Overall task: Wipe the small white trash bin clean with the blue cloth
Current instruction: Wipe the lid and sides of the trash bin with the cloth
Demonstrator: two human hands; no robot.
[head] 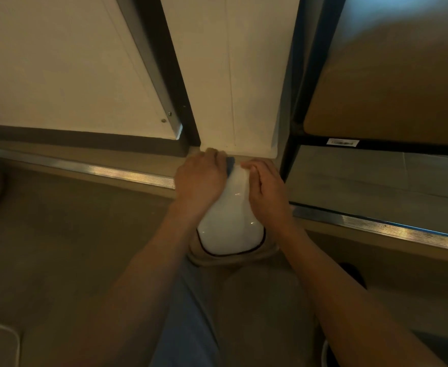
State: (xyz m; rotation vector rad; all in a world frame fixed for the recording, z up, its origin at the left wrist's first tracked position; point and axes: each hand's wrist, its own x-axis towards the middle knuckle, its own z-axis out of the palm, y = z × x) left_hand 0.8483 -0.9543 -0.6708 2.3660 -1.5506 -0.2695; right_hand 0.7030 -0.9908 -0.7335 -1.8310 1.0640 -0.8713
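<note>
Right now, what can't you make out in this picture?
- Blue cloth: mostly hidden under the left hand; only a corner shows.
- White trash bin: far end covered by both hands.
- Right hand: fingertips blurred.
- Shelf label: too blurred to read.

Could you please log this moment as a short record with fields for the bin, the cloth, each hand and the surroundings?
bin: white trash bin, glossy, between both hands
cloth: blue cloth, mostly hidden under left hand
left hand: left hand presses cloth on bin's far end
right hand: right hand steadies bin's right side
surroundings: white panel behind; black shelf frame at right
</note>
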